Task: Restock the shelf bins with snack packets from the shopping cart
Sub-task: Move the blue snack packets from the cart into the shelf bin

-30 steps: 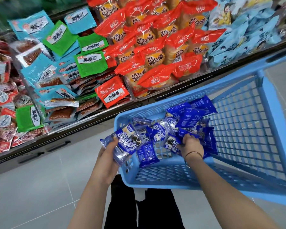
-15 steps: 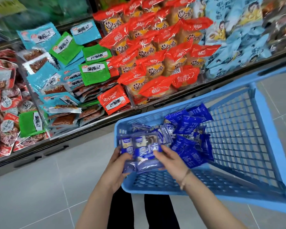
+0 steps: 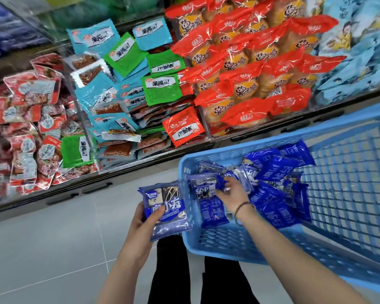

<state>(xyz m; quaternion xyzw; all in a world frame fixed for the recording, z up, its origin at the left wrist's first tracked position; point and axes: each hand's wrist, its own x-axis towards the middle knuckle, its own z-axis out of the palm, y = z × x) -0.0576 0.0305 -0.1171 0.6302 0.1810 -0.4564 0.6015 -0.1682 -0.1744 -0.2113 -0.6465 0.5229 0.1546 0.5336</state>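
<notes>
We judge these blue snack packets (image 3: 276,172) to be light, soft and slick. They are thin film pillows puffed with air that will slide over each other and crush under a hard squeeze. They are best taken across the flat faces, thumb on 1 side and fingers on the other, or by a crimped end seam. Several should stack well if pinched near the middle.

Most lie heaped in the near-left corner of the blue plastic shopping cart (image 3: 360,126). A held stack (image 3: 165,202), count unclear, sits just outside the cart's left wall, above the floor (image 3: 53,249). Our left hand (image 3: 144,224) clamps it from below, thumb over the front face and fingers behind.

Our right hand (image 3: 233,197), palm down, reaches into the heap with its fingers over a packet. Blur stops us telling whether it has closed on one. The 2 hands are apart, with the cart wall between them. The shelf bins (image 3: 119,166) stand near, beyond the cart.
</notes>
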